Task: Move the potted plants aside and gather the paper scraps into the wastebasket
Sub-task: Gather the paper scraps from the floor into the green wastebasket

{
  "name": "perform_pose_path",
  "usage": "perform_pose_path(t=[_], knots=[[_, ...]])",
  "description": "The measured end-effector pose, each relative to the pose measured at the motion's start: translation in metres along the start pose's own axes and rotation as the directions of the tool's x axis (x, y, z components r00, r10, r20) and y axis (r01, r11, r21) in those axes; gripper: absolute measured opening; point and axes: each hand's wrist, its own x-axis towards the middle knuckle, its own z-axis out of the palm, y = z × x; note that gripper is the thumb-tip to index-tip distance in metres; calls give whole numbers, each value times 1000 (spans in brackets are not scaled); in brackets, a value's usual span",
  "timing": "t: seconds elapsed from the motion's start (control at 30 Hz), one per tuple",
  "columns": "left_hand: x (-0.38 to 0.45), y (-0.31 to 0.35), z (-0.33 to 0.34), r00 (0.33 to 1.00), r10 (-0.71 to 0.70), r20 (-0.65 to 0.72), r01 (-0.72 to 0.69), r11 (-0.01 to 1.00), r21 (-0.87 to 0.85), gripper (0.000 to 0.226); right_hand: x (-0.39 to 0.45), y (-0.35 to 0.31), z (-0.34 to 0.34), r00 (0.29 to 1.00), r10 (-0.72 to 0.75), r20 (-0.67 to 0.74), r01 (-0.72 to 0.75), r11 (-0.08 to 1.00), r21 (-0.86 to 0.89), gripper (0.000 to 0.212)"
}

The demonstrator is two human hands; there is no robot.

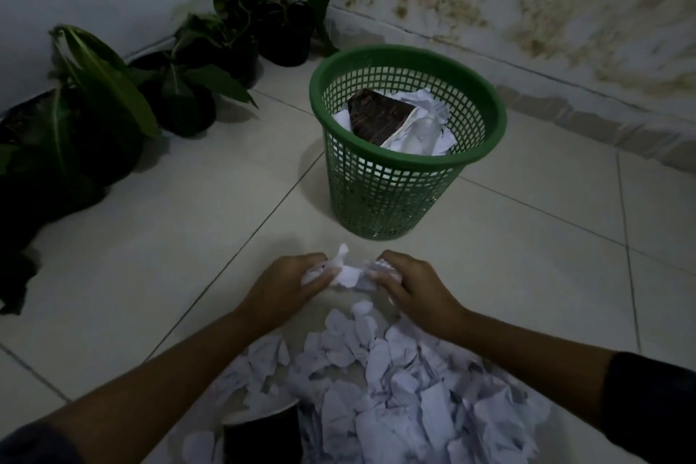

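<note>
Both hands are curled round one bundle of torn paper — the left hand [292, 281] and right hand [410, 286] close together, clamped on the wad of scraps [348, 273] just above the floor. The green mesh wastebasket [406, 162] stands near, straight ahead, already part-filled. Loose bits could slip from between the palms on the way over. Bare tile lies open between hands and basket; the potted plants [113, 105] line the left wall, well apart. The big scrap pile [395, 388] remains.
</note>
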Motion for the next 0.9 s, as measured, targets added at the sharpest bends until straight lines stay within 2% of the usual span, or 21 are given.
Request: perform_pose_path(t=[0.13,0.27,0.37,0.47,0.63,0.7,0.8,0.9], knots=[[11,30,-14,994,-50,-97,39,993,-111,26,1,-16,-27,996,68,-65,-65,997,50,37],[17,64,-23,980,-53,-189,24,988,-152,12,4,-43,-52,982,53,-180,-41,996,74,41],[26,92,-31,970,-12,-241,-45,972,-231,15,15,-70,-73,966,18,-259,16,992,127,34],[40,121,-43,945,-35,-325,-99,917,-386,13,32,-98,-96,945,-43,-324,105,979,176,24],[68,154,-61,887,-28,-462,-206,869,-449,15,63,-125,-125,887,-105,-450,202,964,174,21],[80,159,-69,853,-46,-520,-232,859,-457,19,80,-122,-132,851,-94,-517,195,970,144,22],[96,160,-78,805,-90,-586,-250,845,-473,21,109,-109,-139,810,-22,-586,113,986,120,42],[112,161,-81,782,-113,-613,-270,824,-497,17,128,-101,-144,831,15,-557,54,993,108,45]])
